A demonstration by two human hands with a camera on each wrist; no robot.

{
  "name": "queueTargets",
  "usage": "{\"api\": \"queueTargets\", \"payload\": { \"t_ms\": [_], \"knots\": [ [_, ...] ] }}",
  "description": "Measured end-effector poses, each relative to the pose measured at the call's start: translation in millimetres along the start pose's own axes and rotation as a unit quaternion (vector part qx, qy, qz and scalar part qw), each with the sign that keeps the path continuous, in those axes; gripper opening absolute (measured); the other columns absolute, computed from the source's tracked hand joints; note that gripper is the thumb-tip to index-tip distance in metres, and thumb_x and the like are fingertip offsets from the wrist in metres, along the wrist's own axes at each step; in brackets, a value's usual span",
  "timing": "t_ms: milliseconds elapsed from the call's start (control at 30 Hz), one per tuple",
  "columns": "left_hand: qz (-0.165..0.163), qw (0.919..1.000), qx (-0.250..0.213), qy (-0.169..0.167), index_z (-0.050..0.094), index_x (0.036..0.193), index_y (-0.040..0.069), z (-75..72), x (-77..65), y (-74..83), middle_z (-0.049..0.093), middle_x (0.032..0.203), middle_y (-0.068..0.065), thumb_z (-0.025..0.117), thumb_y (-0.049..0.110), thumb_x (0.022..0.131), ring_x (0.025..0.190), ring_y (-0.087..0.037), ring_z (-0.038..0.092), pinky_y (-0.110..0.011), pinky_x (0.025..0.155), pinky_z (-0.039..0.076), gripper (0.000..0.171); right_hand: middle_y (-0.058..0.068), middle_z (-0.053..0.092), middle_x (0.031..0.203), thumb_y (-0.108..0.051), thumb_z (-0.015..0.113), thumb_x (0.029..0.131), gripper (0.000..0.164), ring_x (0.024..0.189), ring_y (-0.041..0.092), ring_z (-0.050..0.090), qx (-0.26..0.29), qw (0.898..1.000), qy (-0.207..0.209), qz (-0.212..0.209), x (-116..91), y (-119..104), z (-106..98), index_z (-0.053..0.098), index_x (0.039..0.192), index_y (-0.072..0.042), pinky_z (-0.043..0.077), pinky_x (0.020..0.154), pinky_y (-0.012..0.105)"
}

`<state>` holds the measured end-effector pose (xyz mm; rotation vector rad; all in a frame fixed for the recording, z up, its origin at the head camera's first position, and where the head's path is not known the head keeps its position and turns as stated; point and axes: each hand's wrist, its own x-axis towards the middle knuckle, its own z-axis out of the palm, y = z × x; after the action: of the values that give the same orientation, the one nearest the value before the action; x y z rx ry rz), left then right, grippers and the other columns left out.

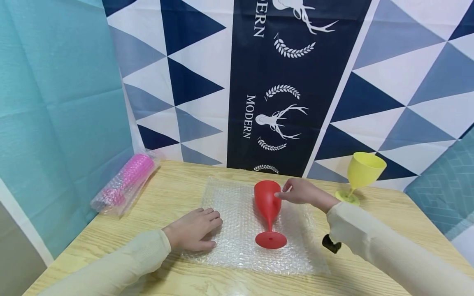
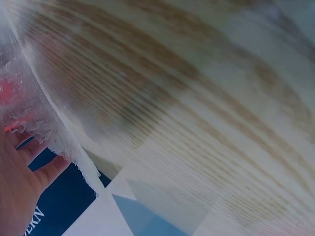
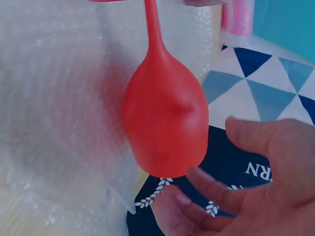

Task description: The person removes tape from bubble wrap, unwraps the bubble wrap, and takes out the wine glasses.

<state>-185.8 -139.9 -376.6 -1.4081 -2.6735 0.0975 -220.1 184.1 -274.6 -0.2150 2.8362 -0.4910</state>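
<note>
A red plastic goblet (image 1: pixel 267 201) lies on its side on a sheet of bubble wrap (image 1: pixel 233 246), its foot toward me. My right hand (image 1: pixel 301 191) is at the right side of its bowl, a fingertip right at the red surface. In the right wrist view the thumb and fingers of that hand (image 3: pixel 290 167) are spread apart near the rim of the goblet (image 3: pixel 167 118). My left hand (image 1: pixel 194 230) rests palm down at the left edge of the bubble wrap. The left wrist view shows its fingers along the crinkled edge of the sheet (image 2: pixel 54 118).
A pink goblet wrapped in bubble wrap (image 1: pixel 127 181) lies at the back left of the wooden table (image 1: pixel 177 181). On the back right stands a yellow goblet (image 1: pixel 364 170), upright and slightly leaning in this view. A patterned cloth (image 1: pixel 200 82) hangs behind the table.
</note>
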Motion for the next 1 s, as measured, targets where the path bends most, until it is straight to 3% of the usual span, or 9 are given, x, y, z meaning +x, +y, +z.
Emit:
{"api": "queueTargets", "payload": {
  "t_ms": [200, 300, 433, 500, 667, 867, 1000],
  "knots": [
    [-0.005, 0.9999, -0.005, -0.011, 0.056, 0.124, 0.016, 0.0, 0.3, 1.1, 0.061, 0.121, 0.0, 0.056, 0.048, 0.09, 0.113, -0.016, 0.056, -0.036, 0.095, 0.051, 0.046, 0.018, 0.063, 0.111, -0.043, 0.069, 0.086, 0.06, 0.098, 0.028, 0.058, 0.033, 0.998, -0.016, 0.058, 15.9, -8.0, -0.5, 0.055, 0.118, 0.005, 0.056, 0.084, 0.039],
    [-0.005, 0.9998, -0.004, -0.016, 0.055, 0.125, 0.015, -0.2, 1.6, 1.4, 0.06, 0.123, -0.001, 0.055, 0.048, 0.091, 0.115, -0.017, 0.056, -0.037, 0.096, 0.05, 0.047, 0.014, 0.061, 0.095, -0.046, 0.067, 0.086, 0.054, 0.092, 0.026, 0.057, 0.039, 0.997, -0.016, 0.065, 21.4, -10.7, 0.4, 0.058, 0.104, 0.004, 0.055, 0.081, 0.036],
    [-0.006, 0.9998, 0.004, -0.021, 0.055, 0.126, 0.016, -0.2, 2.6, 1.2, 0.06, 0.123, -0.001, 0.055, 0.049, 0.091, 0.115, -0.016, 0.056, -0.037, 0.095, 0.05, 0.048, 0.003, 0.048, 0.077, -0.049, 0.065, 0.087, 0.044, 0.084, 0.021, 0.053, 0.053, 0.996, -0.02, 0.065, 29.5, -12.1, 3.6, 0.054, 0.08, -0.007, 0.049, 0.073, 0.031],
    [-0.006, 0.9997, 0.007, -0.022, 0.055, 0.126, 0.016, 0.0, 2.8, 1.0, 0.06, 0.123, -0.001, 0.055, 0.049, 0.091, 0.115, -0.016, 0.056, -0.036, 0.095, 0.05, 0.048, 0.003, 0.049, 0.08, -0.05, 0.065, 0.087, 0.044, 0.088, 0.023, 0.054, 0.059, 0.996, -0.022, 0.067, 33.7, -12.9, 5.7, 0.055, 0.081, -0.007, 0.05, 0.074, 0.032],
    [-0.007, 0.9996, 0.012, -0.025, 0.055, 0.127, 0.016, 0.9, 3.8, 0.6, 0.06, 0.124, -0.001, 0.055, 0.05, 0.091, 0.116, -0.016, 0.055, -0.036, 0.096, 0.05, 0.049, 0.01, 0.06, 0.097, -0.051, 0.065, 0.086, 0.051, 0.105, 0.03, 0.057, 0.058, 0.994, -0.023, 0.087, 41.8, -16.5, 9.4, 0.062, 0.101, -0.002, 0.054, 0.09, 0.041],
    [-0.007, 0.9994, 0.018, -0.029, 0.054, 0.127, 0.016, 1.0, 3.7, 0.5, 0.06, 0.124, -0.001, 0.055, 0.051, 0.092, 0.116, -0.016, 0.055, -0.036, 0.095, 0.05, 0.05, 0.002, 0.052, 0.082, -0.055, 0.065, 0.085, 0.048, 0.086, 0.02, 0.052, 0.072, 0.991, -0.042, 0.103, 49.2, -16.2, 8.2, 0.06, 0.088, -0.007, 0.045, 0.071, 0.028],
    [-0.009, 0.9993, 0.017, -0.031, 0.054, 0.127, 0.016, 1.4, 2.8, 0.6, 0.06, 0.124, -0.001, 0.054, 0.051, 0.092, 0.116, -0.017, 0.055, -0.035, 0.094, 0.05, 0.049, 0.002, 0.051, 0.091, -0.055, 0.063, 0.087, 0.055, 0.085, 0.018, 0.048, 0.15, 0.977, -0.089, 0.124, 55.4, -10.7, 7.7, 0.062, 0.107, -0.004, 0.045, 0.075, 0.026]
  ]
}}
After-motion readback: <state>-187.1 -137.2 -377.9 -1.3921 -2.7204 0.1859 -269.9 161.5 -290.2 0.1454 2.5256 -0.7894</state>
